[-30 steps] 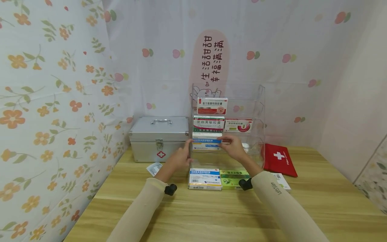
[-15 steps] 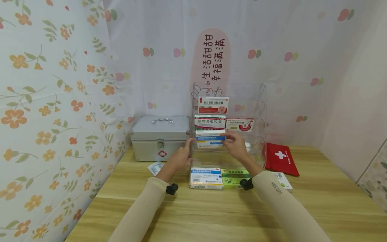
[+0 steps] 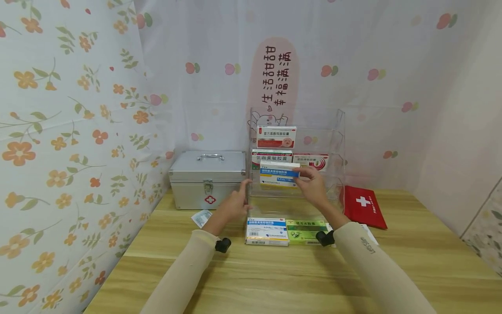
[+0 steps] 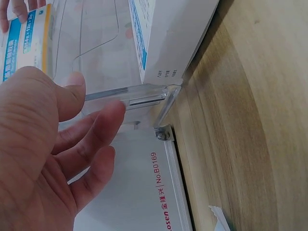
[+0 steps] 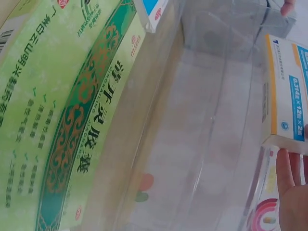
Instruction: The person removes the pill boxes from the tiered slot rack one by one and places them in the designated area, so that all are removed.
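My right hand pinches the right end of a white medicine box with a blue band, tilted in front of the clear plastic rack. In the right wrist view, the fingers are at the end of this box. At the rack's left side panel, my left hand holds the edge, thumb on one side and fingers on the other. The left wrist view shows the thumb and curled fingers by the panel. Several medicine boxes, including a red-and-white one, stand on the rack's upper tiers.
A silver case stands left of the rack, with a small packet before it. A blue-and-white box and a green box are in front. A red first-aid pouch leans at right, near a white box.
My right hand has lifted the blue-banded box from the third tier, up and to the right, so it now overlaps the tier above. The left hand stays at the rack's side.
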`<state>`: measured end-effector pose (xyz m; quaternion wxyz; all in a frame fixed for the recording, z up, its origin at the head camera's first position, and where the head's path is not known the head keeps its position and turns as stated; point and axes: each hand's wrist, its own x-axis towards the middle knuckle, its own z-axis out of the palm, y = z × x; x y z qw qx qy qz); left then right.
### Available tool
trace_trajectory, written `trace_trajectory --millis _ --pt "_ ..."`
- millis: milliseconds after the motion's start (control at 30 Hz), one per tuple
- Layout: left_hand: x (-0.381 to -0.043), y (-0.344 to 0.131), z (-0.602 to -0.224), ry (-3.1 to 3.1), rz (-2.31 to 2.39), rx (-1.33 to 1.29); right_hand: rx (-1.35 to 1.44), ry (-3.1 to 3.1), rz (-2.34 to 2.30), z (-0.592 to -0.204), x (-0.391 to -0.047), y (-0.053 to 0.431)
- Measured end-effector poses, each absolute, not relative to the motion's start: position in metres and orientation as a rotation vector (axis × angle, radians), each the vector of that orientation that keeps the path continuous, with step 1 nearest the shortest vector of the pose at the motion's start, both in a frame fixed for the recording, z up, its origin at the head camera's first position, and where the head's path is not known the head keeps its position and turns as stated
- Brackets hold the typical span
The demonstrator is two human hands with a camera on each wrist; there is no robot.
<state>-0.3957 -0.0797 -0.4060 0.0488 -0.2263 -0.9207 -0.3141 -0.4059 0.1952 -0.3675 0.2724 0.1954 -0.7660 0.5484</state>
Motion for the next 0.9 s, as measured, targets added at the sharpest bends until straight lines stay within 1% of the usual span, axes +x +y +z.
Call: trace_trajectory --millis 100,233,433,567,700,900 --pt "-0.395 -0.08 -0.405 -2.798 -0.94 -0.711 0.535 -2.036 1.492 -0.36 -0.397 0.196" --pt "-0.395 -0.079 -0.405 -2.808 -0.94 -0.705 0.541 -2.041 1.508 -0.346 -0.376 0.196" --pt "-0.394 -0.078 -0.404 -2.83 -0.949 -0.664 0.449 -2.132 1.529 -0.339 -0.353 0.202" --pt "-0.395 -0.078 -0.404 -2.832 -0.942 -0.672 0.458 -2.149 1.521 -0.345 -0.348 0.209" --pt "-0.395 -0.08 -0.403 -2.818 -0.935 -0.705 0.529 -2.138 1.545 -0.358 -0.351 0.217" --pt "-0.396 -0.084 -0.402 -2.814 -0.897 -0.759 0.54 -2.178 1.551 -0.378 -0.349 0.225"
